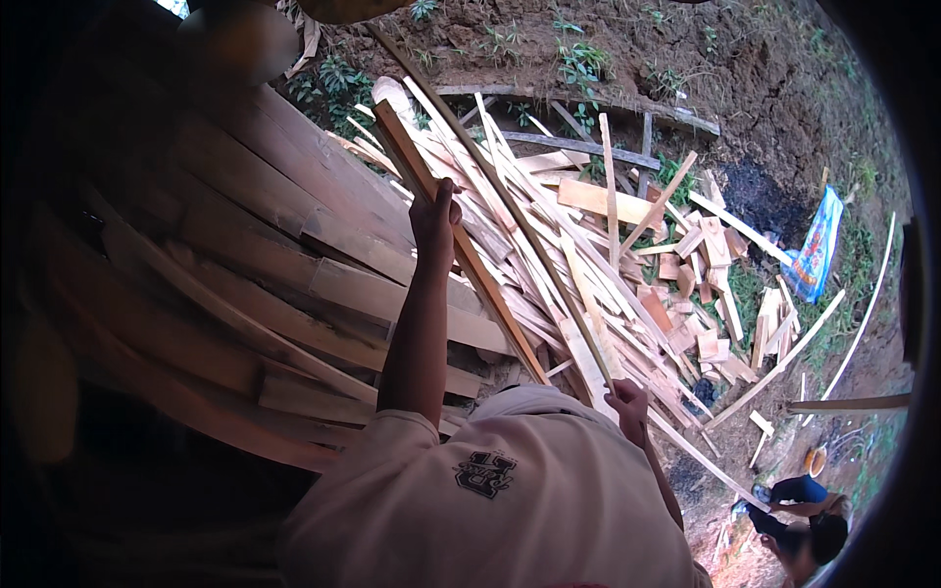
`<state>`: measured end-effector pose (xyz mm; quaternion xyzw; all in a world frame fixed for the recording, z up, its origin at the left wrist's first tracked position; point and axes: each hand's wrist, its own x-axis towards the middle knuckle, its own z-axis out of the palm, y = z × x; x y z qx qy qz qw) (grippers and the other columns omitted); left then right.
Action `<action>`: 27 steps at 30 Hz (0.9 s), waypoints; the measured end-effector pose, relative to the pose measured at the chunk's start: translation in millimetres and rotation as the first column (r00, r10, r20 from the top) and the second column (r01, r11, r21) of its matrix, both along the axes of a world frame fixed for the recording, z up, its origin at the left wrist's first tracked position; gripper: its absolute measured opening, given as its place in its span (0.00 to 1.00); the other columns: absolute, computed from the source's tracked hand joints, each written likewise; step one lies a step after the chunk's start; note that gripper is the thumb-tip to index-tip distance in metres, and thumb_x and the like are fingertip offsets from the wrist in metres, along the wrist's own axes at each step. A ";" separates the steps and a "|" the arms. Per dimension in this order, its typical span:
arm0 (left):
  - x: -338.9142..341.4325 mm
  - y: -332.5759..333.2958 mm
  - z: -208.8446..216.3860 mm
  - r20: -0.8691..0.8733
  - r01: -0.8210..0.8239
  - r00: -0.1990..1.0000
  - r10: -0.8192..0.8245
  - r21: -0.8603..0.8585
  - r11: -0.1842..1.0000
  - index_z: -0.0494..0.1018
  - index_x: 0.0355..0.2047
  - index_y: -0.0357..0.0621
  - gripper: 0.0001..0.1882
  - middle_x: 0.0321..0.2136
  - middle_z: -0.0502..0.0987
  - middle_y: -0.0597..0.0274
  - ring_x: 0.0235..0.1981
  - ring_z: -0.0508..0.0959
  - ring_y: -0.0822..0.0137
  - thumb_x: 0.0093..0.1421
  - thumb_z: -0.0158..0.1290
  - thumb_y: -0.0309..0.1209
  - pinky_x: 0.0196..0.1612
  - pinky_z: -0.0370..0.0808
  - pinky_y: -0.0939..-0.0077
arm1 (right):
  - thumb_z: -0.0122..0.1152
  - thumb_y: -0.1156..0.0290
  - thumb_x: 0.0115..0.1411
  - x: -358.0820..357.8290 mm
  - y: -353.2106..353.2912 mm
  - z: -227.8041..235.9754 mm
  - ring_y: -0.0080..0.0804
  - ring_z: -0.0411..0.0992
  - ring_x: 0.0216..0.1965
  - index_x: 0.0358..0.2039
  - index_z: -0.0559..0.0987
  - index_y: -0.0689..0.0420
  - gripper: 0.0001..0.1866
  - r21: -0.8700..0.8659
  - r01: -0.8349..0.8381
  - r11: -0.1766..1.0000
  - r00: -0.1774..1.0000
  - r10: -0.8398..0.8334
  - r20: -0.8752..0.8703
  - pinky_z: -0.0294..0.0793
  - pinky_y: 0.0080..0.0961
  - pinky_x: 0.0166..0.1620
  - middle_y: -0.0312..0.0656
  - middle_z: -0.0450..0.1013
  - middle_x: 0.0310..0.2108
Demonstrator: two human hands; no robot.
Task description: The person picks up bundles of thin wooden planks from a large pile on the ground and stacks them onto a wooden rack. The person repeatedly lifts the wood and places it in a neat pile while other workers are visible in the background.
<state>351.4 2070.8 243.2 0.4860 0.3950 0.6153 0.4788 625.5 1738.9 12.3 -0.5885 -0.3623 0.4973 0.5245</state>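
My left hand [434,227] is closed round a wooden batten [490,291], its fingers wrapped over the edge. The batten slants from the upper left down toward my chest. Lower and to the right, my right hand [627,400] grips the near end of a long, thin wooden strip [510,204]. That strip runs up and left, past the far end of the batten, toward the top of the view. Both pieces pass above a heap of pale, loose wood strips [578,260].
Large stacked boards [245,323] fill the left side. Short offcuts [701,255] lie right of the heap, near a blue printed plastic bag [816,245]. Another person [799,524] bends at the lower right, near a strip's end. An earth bank [755,88] rises behind.
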 end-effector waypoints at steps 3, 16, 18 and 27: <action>4.5 -8.8 -0.8 -0.021 0.080 0.997 -0.078 0.121 0.989 0.72 0.30 0.40 0.21 0.14 0.60 0.73 0.17 0.59 0.80 0.63 0.54 0.49 0.23 0.55 0.82 | 0.67 0.77 0.47 -1.8 -6.1 -4.8 0.21 0.68 0.35 0.40 0.81 0.64 0.16 0.032 -0.101 0.994 0.987 0.096 0.128 0.66 0.17 0.41 0.36 0.72 0.33; 21.6 -119.3 33.4 -0.138 -0.015 0.990 0.026 0.082 0.997 0.71 0.41 0.38 0.18 0.27 0.75 0.65 0.28 0.73 0.73 0.53 0.63 0.30 0.34 0.68 0.77 | 0.73 0.71 0.47 -67.1 59.2 4.2 0.30 0.74 0.38 0.41 0.81 0.61 0.19 0.139 -0.320 0.937 0.916 0.269 0.298 0.71 0.25 0.43 0.42 0.77 0.35; 23.6 -133.1 37.6 -0.183 -0.023 0.983 0.032 0.051 0.998 0.71 0.44 0.37 0.19 0.31 0.76 0.64 0.34 0.75 0.73 0.54 0.62 0.29 0.35 0.68 0.79 | 0.72 0.72 0.48 -75.8 66.5 -1.0 0.33 0.75 0.38 0.40 0.81 0.60 0.18 0.125 -0.341 0.932 0.901 0.286 0.328 0.74 0.26 0.42 0.44 0.77 0.36; 5.2 -168.6 45.1 -0.364 -0.051 0.928 0.082 0.092 0.994 0.70 0.45 0.37 0.17 0.39 0.76 0.59 0.45 0.75 0.67 0.56 0.58 0.28 0.53 0.69 0.70 | 0.72 0.74 0.46 -102.3 103.2 -4.6 0.42 0.77 0.39 0.41 0.80 0.60 0.19 0.110 -0.466 0.878 0.841 0.400 0.364 0.81 0.30 0.42 0.49 0.77 0.38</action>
